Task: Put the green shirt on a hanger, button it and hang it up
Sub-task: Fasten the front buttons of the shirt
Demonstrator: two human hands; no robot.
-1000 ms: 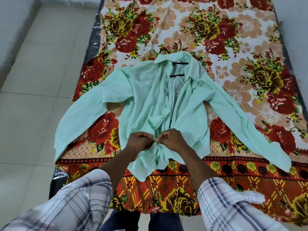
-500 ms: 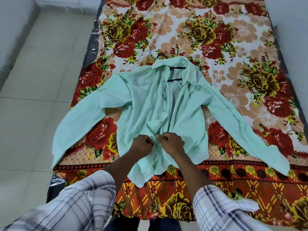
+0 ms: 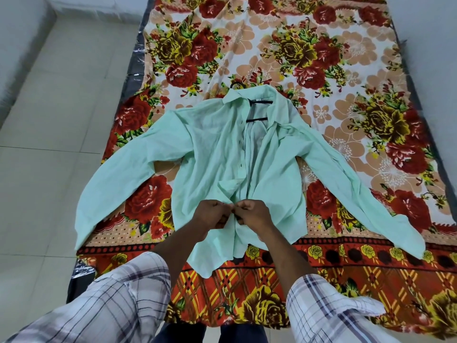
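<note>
While pinching the two front edges of the pale mint-green long-sleeved shirt (image 3: 210, 154) together near its hem with curled left hand (image 3: 212, 214) and right hand (image 3: 255, 214), holds much the same spot as a second ago, fingertips drawn slightly closer. Lies flat, sleeves spread, on the red-and-yellow floral bedsheet (image 3: 321, 58) over a black plastic hanger (image 3: 262, 102), upper front open. Leaves broad bare sheet beyond the collar, with one cuff at the bed's edge beside pale floor tiles (image 3: 49, 169).

The pale green shirt (image 3: 210, 149) lies spread flat, sleeves out, front mostly unbuttoned, over a black hanger (image 3: 259, 102).
</note>
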